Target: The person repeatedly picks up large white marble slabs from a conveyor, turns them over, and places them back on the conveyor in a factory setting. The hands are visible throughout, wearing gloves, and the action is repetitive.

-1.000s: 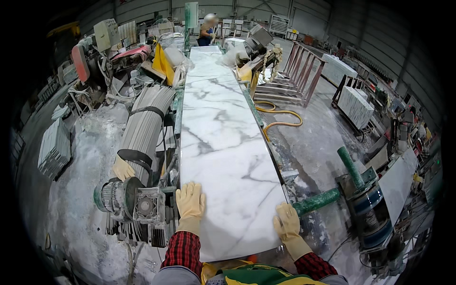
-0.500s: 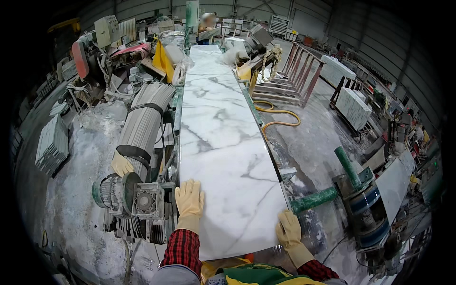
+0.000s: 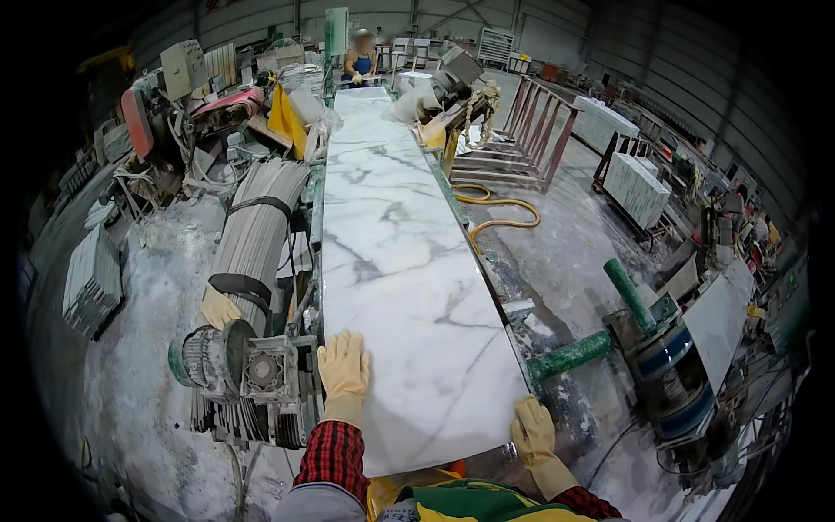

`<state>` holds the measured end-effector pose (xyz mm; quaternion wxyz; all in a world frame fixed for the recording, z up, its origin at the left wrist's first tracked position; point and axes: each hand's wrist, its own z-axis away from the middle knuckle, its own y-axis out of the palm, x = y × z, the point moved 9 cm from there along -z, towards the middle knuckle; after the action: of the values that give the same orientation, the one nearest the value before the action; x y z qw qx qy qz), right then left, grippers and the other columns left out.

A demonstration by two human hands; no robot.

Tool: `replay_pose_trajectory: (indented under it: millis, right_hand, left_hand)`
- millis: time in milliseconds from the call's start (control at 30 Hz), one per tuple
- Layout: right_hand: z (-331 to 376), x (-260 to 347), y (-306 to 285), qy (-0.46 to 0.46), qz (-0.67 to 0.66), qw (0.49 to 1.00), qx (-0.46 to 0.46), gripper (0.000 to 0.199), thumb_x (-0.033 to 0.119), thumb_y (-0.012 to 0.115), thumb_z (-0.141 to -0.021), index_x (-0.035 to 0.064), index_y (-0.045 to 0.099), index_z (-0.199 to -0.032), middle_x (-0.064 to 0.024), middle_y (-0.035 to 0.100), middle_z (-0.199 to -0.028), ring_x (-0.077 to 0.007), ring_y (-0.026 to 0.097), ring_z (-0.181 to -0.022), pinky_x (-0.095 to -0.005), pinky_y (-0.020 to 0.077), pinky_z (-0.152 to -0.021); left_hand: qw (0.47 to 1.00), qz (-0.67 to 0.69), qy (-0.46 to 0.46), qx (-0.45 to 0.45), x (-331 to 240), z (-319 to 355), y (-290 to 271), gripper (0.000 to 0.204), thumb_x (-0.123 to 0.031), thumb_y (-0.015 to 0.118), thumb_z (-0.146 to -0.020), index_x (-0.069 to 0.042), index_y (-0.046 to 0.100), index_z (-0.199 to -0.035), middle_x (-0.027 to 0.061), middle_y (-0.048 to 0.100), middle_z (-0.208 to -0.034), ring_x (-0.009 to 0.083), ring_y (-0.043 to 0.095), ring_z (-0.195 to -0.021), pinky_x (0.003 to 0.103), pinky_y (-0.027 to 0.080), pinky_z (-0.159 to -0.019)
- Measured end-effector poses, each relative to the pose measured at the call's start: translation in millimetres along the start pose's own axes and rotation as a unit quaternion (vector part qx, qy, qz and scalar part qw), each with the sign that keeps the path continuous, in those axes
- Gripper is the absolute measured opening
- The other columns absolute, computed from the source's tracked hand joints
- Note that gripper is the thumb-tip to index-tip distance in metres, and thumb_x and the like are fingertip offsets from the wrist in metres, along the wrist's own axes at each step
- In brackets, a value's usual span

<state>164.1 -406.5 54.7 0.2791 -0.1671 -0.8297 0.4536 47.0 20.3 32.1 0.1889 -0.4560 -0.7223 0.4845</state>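
A long white marble-patterned slab (image 3: 404, 304) with grey veins stretches away from me on a conveyor-like machine. My left hand (image 3: 344, 365), in a cream rubber glove, lies flat on its near left part, fingers pointing away. My right hand (image 3: 535, 432), in a matching glove, is at the slab's near right corner. Its fingers are slightly bent, at the edge; whether they reach under it is hidden. Left of the slab stands a dusty motor with gearbox (image 3: 270, 370). A spare cream glove (image 3: 219, 307) rests above the motor on a strapped bundle of grey strips (image 3: 261, 209).
At the slab's far end stands another person (image 3: 359, 59) in a blue apron. On the right are a green pipe arm (image 3: 570, 355), a roller (image 3: 674, 387), a yellow hose (image 3: 504, 209), and a reddish rack (image 3: 522, 143). Stacked slabs (image 3: 91, 278) stand at far left.
The view has shifted slightly. My right hand has moved a little nearer to me along the slab's edge. The other person now stands more upright, with a hand lower. My left hand stays on the slab.
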Motion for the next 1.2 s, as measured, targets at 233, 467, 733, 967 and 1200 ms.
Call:
replay_pose_trajectory:
  millis: [233,467,733,967,1200]
  right_hand:
    - [9,6,-10,0.002,-0.005,1.000,-0.027,0.037,0.009,0.069,-0.090,0.0043,0.066,-0.127,-0.0212,0.067,-0.128,-0.0439,0.062,-0.100,-0.0525,0.0507,-0.091]
    - [13,11,-14,-0.003,0.005,0.999,-0.039,0.035,0.009,0.069,-0.090,0.0026,0.067,-0.125,-0.0221,0.067,-0.123,-0.0433,0.062,-0.101,-0.0525,0.0506,-0.091]
    - [21,6,-12,0.012,-0.002,0.999,-0.033,0.031,0.007,0.066,-0.092,0.0034,0.065,-0.123,-0.0226,0.067,-0.123,-0.0428,0.061,-0.096,-0.0511,0.0511,-0.088]
    - [21,14,-20,0.016,-0.007,0.999,-0.048,0.032,0.008,0.066,-0.091,0.0042,0.065,-0.123,-0.0226,0.067,-0.125,-0.0434,0.061,-0.098,-0.0523,0.0516,-0.090]
    - [31,8,-20,0.014,-0.017,0.998,-0.062,0.037,0.006,0.068,-0.089,0.0016,0.066,-0.126,-0.0244,0.067,-0.126,-0.0459,0.062,-0.104,-0.0541,0.0512,-0.093]
  left_hand:
    - [1.000,-0.009,0.011,-0.021,-1,5,-1,0.048,-0.034,0.074,-0.100,-0.014,0.065,-0.143,0.0140,0.065,-0.150,0.0373,0.056,-0.141,0.059,0.040,-0.119]
    - [1.000,-0.001,0.012,-0.010,0,10,2,0.049,-0.035,0.074,-0.099,-0.014,0.065,-0.143,0.0147,0.065,-0.150,0.0384,0.056,-0.141,0.058,0.040,-0.119]
    - [1.000,0.010,0.019,-0.002,-8,12,-11,0.045,-0.030,0.072,-0.101,-0.012,0.064,-0.142,0.0148,0.063,-0.150,0.0380,0.054,-0.140,0.054,0.041,-0.115]
    - [1.000,-0.002,0.020,-0.006,-10,16,-14,0.045,-0.030,0.072,-0.101,-0.012,0.064,-0.142,0.0144,0.064,-0.147,0.0376,0.055,-0.139,0.053,0.042,-0.114]
    - [1.000,0.006,0.011,0.013,-9,21,-10,0.047,-0.032,0.071,-0.102,-0.014,0.064,-0.145,0.0140,0.062,-0.153,0.0382,0.054,-0.143,0.056,0.041,-0.118]
